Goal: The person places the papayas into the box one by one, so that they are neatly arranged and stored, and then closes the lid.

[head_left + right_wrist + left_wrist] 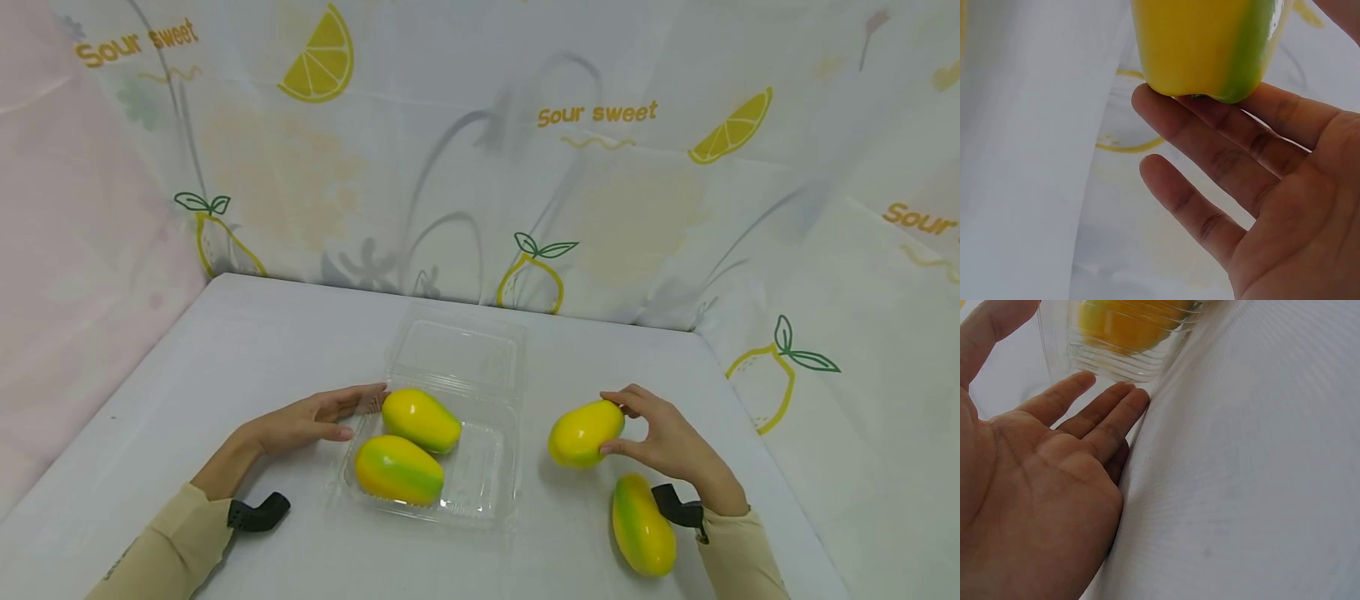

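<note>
Pinching a glossy yellow-green, mango-shaped fruit (581,435) right of the frame's centre, the right hand (660,433) has its thumb on the near side and its fingertips at the far end; that grip stands only as wide as the fruit. In the right wrist view the fingers lie fairly straight against the blunt end, the outermost one apart from it.

At centre left, the left hand (300,421) holds nothing — its grip is wide, fingers extended and thumb spread — with fingertips at the ribbed wall of a clear plastic hinged container (487,475); whether they touch it I cannot tell. The container lies open at lower centre, its clear lid (457,346) folded back toward the cloth wall. Inside, on its left side, sit an upper yellow-green fruit (420,419) and a lower yellow-green fruit (397,471). Another elongated yellow-green fruit (643,529) lies on the white tabletop (262,333) at lower right, near the right wrist.

Orange lettering (597,113) on the pale printed cloth (450,50) reads "Sour sweet" at upper left and upper right of centre; at the right edge only "Sour" shows — yellow citrus wedges (321,57) are printed nearby.
</note>
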Motion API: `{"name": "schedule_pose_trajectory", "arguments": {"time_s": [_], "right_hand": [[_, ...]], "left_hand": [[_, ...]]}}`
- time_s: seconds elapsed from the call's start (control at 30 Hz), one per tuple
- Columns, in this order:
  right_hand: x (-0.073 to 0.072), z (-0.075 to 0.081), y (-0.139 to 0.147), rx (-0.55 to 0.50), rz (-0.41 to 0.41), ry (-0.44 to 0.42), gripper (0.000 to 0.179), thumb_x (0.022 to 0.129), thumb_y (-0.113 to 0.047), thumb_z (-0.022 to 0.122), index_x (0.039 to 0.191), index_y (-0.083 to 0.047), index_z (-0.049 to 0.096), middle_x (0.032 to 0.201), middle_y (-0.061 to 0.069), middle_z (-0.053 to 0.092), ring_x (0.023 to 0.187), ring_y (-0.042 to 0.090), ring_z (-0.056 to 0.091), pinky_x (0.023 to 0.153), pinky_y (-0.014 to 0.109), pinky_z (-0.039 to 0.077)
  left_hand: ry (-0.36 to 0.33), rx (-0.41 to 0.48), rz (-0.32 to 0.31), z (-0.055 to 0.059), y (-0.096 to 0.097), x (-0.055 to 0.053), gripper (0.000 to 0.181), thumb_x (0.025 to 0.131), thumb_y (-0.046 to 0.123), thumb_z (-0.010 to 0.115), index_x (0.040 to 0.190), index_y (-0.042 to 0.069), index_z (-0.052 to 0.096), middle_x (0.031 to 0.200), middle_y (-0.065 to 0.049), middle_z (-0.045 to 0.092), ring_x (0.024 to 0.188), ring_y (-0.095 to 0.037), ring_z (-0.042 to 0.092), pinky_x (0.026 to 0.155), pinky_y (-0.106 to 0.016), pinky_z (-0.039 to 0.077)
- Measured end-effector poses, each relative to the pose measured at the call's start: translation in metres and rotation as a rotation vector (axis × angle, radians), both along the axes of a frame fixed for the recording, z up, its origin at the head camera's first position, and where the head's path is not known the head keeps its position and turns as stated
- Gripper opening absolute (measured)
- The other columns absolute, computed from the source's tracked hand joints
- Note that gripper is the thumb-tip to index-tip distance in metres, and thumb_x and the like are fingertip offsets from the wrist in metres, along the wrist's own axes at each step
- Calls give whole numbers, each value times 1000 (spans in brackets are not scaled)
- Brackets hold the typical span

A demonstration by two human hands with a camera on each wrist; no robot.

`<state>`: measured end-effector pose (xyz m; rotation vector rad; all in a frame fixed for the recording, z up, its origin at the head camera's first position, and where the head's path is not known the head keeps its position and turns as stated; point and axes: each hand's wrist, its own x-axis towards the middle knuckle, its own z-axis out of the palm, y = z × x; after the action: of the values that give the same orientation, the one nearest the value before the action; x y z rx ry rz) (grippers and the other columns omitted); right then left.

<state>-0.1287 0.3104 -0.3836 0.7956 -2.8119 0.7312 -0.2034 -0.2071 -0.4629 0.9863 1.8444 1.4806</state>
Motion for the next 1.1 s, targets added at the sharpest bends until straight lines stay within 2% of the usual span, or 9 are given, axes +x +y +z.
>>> {"name": "schedule_pose_trajectory", "arguments": {"time_s": [0.47,0.73,1.1], "right_hand": [[1,1,-5,-3,7,19,61,71,-23,87,123,-2,63,105,-7,62,90,6,51,80,29,50],[3,3,-12,1,-13,51,63,71,-24,87,124,-2,63,106,-5,63,92,11,59,83,37,54],[5,6,-16,3,-54,85,64,70,-24,88,125,-3,63,104,-5,62,92,13,59,82,39,54]], "left_hand": [[-12,-1,-2,-1,0,-1,67,97,8,55,155,1,21,162,-24,12,138,13,28,106,-5,24],[-19,3,-7,1,0,0,68,98,8,54,154,-1,19,161,-27,11,137,12,31,106,-5,25],[-21,-1,-6,-1,-1,-1,67,98,8,54,155,0,19,162,-24,13,137,10,32,106,-6,25]]}}
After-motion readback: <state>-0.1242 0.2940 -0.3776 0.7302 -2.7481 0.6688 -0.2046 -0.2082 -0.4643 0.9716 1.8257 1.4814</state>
